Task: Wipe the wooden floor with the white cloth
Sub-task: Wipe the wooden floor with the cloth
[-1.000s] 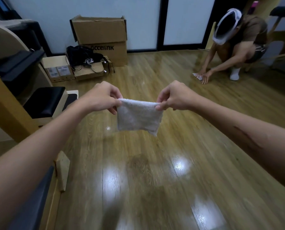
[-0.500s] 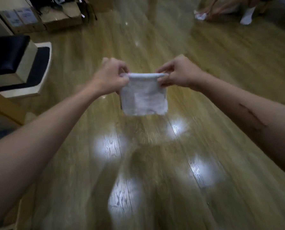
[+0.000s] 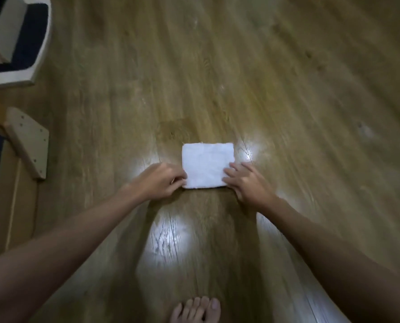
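Wooden floor (image 3: 287, 89) carries the folded white cloth (image 3: 207, 165) flat; I read left hand (image 3: 158, 183) pinching its near corner, right hand (image 3: 248, 183) fingers seemingly flat on the edge through blur; uneven pressure could unfold it mid-wipe.

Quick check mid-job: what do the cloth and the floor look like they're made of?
Cloth: white, soft, matte fabric, probably terry towelling; its surface looks fuzzy and folded thick. Floor: wood-grain planks with a glossy finish, shown by bright light reflections; real wood or laminate, I cannot tell.

Glossy wood-grain floor (image 3: 287, 89) with bright glare patches, soft matt white terry cloth (image 3: 206, 164)
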